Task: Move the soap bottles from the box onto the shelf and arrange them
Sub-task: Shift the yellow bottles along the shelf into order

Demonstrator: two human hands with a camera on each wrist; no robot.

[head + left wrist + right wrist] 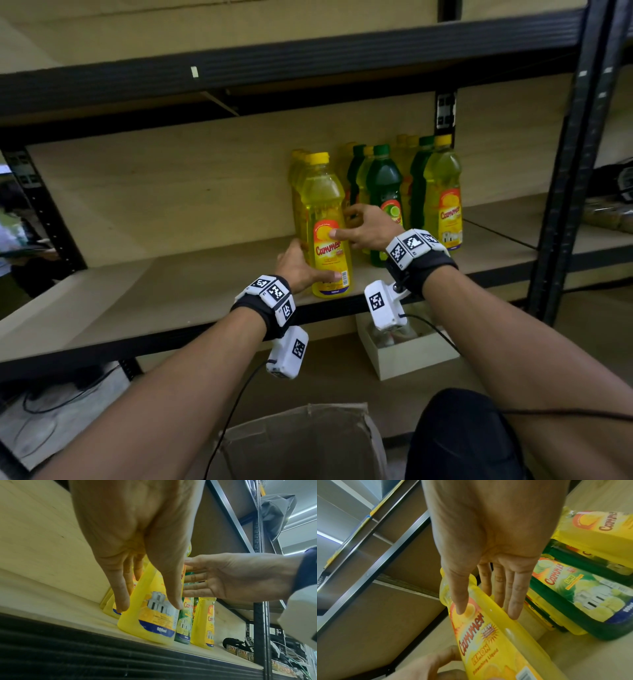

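A yellow lemon soap bottle (pixel 323 205) (pixel 150 626) (pixel 496 642) stands near the front edge of the wooden shelf board (pixel 171 291). My left hand (pixel 308 263) (pixel 150 607) holds its lower part, thumb across the front label and fingers on its left side. My right hand (pixel 346 224) (pixel 486 613) holds it higher up, thumb on the label and fingers along the right side. More yellow bottles (pixel 296 178) stand in a row right behind it. To the right are rows of green lime bottles (pixel 385 185) (pixel 583 601) and yellow bottles (pixel 443 192).
An open cardboard box (pixel 301 442) sits on the floor below my arms. A small white box (pixel 407 356) rests under the shelf. The upper shelf beam (pixel 274 58) hangs above the bottles, and a black upright (pixel 568 171) bounds the bay on the right. Bare board stretches left of the bottles.
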